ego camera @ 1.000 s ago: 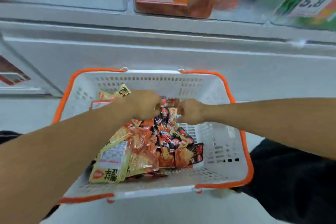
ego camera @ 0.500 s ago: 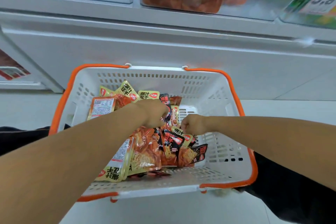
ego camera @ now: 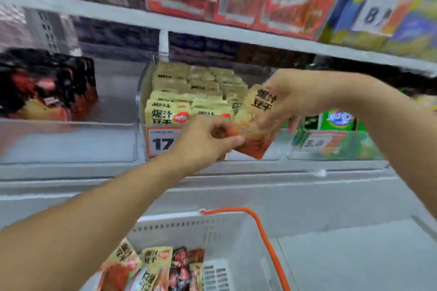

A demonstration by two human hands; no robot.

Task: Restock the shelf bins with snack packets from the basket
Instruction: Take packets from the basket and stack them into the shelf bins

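Observation:
A yellow and orange snack packet (ego camera: 254,120) is held up in front of the clear shelf bin (ego camera: 142,92), which holds several matching yellow packets (ego camera: 170,113). My left hand (ego camera: 208,139) pinches the packet's lower left corner. My right hand (ego camera: 288,99) grips its upper right side. The white basket with an orange rim (ego camera: 267,236) sits below, with several yellow and black packets (ego camera: 153,267) in it.
A clear bin of black and red packets (ego camera: 45,85) stands to the left, a bin of green packs (ego camera: 338,134) to the right. Price tags (ego camera: 163,142) hang on the bin fronts. The shelf above (ego camera: 212,30) carries red boxes.
Both hands rose out of the basket to the shelf bin with a yellow packet. The view tilted up from the basket to the shelves.

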